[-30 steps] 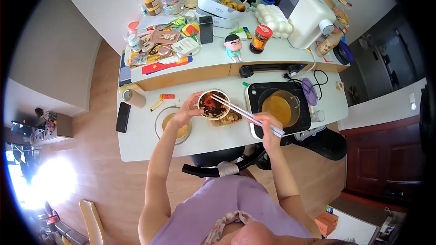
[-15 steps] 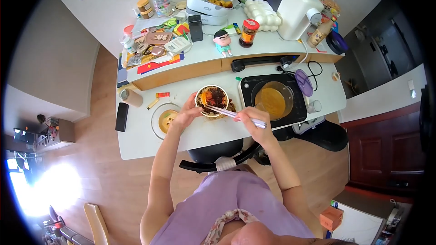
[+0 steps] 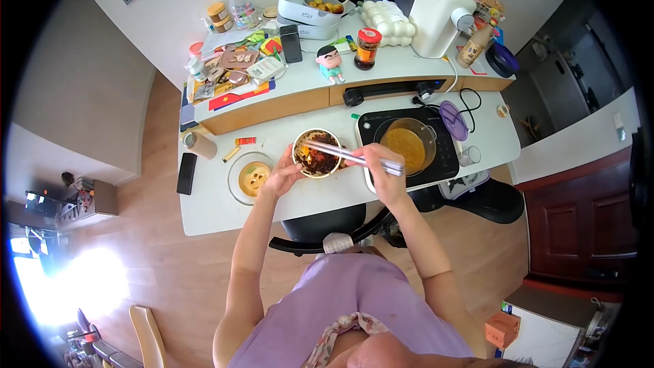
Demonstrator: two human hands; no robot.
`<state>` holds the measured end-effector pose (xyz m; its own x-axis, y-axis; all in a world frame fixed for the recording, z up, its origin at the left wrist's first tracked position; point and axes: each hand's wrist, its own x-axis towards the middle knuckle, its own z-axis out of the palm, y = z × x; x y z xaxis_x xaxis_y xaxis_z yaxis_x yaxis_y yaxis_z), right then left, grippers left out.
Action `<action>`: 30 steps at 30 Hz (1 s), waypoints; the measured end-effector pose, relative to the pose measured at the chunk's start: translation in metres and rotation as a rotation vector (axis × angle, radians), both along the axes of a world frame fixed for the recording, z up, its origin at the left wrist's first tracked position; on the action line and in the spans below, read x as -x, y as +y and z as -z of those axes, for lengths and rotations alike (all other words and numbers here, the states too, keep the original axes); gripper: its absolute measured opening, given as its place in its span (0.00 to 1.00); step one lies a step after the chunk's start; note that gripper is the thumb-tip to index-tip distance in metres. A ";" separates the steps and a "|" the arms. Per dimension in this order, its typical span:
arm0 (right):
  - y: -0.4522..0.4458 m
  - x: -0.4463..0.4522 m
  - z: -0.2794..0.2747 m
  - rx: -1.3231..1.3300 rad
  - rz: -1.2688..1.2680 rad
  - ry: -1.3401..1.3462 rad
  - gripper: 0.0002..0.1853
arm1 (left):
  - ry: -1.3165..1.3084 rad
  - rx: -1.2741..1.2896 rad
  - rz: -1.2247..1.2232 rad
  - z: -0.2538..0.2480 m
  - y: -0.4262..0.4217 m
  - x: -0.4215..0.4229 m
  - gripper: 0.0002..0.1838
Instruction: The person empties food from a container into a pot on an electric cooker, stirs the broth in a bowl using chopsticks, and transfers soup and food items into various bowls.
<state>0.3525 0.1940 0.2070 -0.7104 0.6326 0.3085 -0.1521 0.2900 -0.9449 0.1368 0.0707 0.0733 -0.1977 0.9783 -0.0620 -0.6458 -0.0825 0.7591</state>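
Observation:
A white-rimmed bowl (image 3: 318,163) of dark and reddish food is held up above the table by my left hand (image 3: 285,176), fingers round its left side. My right hand (image 3: 383,172) grips a pair of chopsticks (image 3: 354,157), whose tips rest in the food. Behind the bowl, most of a container of food is hidden. To the left, a glass bowl (image 3: 235,189) holds a yellowish mixture. A pot of yellow-brown liquid (image 3: 407,150) stands on the black induction cooker (image 3: 446,161) right of my right hand.
On the raised shelf stand a red-lidded jar (image 3: 368,49), a small figurine (image 3: 330,65), a white appliance (image 3: 436,13) and an egg carton (image 3: 388,24). A phone (image 3: 186,173) and a bottle (image 3: 199,144) lie and stand at the left. A black chair (image 3: 323,223) is below the table edge.
The chopsticks have shifted within the bowl, and my right hand has come nearer to it. The view has moved slightly, so the table items appear further left.

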 end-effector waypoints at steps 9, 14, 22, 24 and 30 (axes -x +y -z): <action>-0.009 -0.003 -0.005 0.104 -0.089 0.033 0.21 | 0.048 0.025 -0.057 -0.003 -0.011 -0.007 0.40; -0.010 -0.014 -0.019 -0.018 -0.135 -0.149 0.21 | 0.123 0.043 -0.141 -0.001 -0.014 -0.008 0.40; -0.016 -0.018 -0.006 0.043 -0.146 -0.040 0.20 | 0.162 0.054 -0.187 -0.005 -0.020 -0.015 0.41; -0.016 -0.019 -0.005 0.069 -0.132 -0.024 0.21 | 0.155 0.047 -0.189 -0.003 -0.022 -0.016 0.41; -0.019 -0.016 -0.010 0.020 -0.150 -0.040 0.19 | 0.148 0.046 -0.165 0.000 -0.025 -0.015 0.41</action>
<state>0.3688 0.1750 0.2175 -0.8090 0.5241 0.2661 -0.1542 0.2477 -0.9565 0.1518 0.0455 0.0737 -0.3654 0.9287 -0.0638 -0.5074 -0.1412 0.8501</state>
